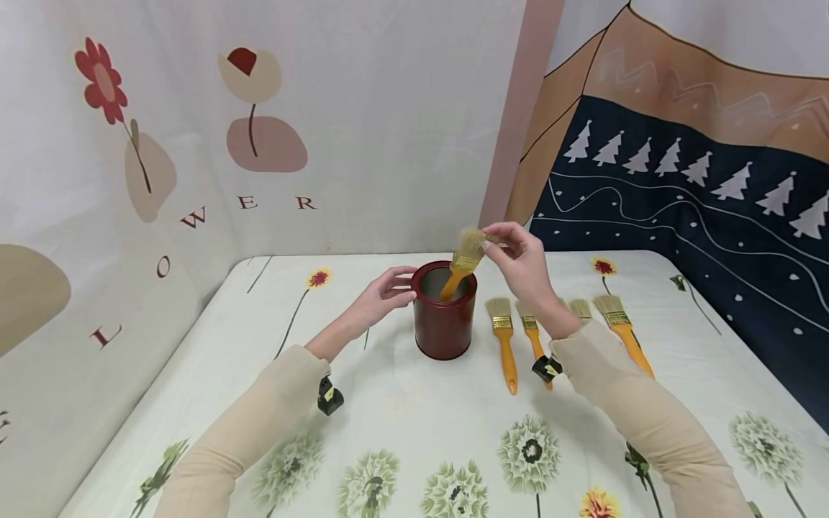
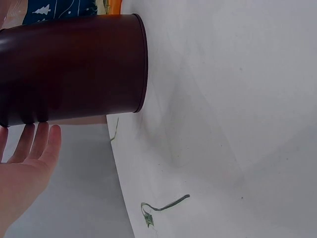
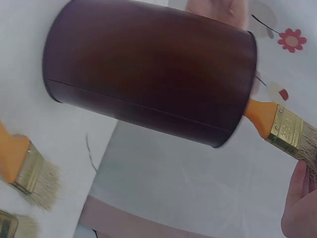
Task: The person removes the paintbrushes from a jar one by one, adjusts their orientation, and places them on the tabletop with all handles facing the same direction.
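Note:
A dark red metal can (image 1: 443, 324) stands upright on the table with its top uncovered. My left hand (image 1: 382, 295) touches its left side near the rim; in the left wrist view the extended fingers (image 2: 37, 144) meet the can wall. Above the mouth, my right hand (image 1: 521, 259) pinches a flat paintbrush (image 1: 463, 260) by its pale bristles. Its orange handle points down into the can, while the gold ferrule stays above the rim, as the right wrist view also shows. The handle's end is hidden inside.
Several more paintbrushes lie right of the can, bristles away from me: one paintbrush (image 1: 501, 338) close by, another (image 1: 623, 327) farther right, others partly under the right arm. A flower-printed cloth (image 1: 388, 403) covers the table. Printed curtains (image 1: 388, 144) hang behind and at the sides.

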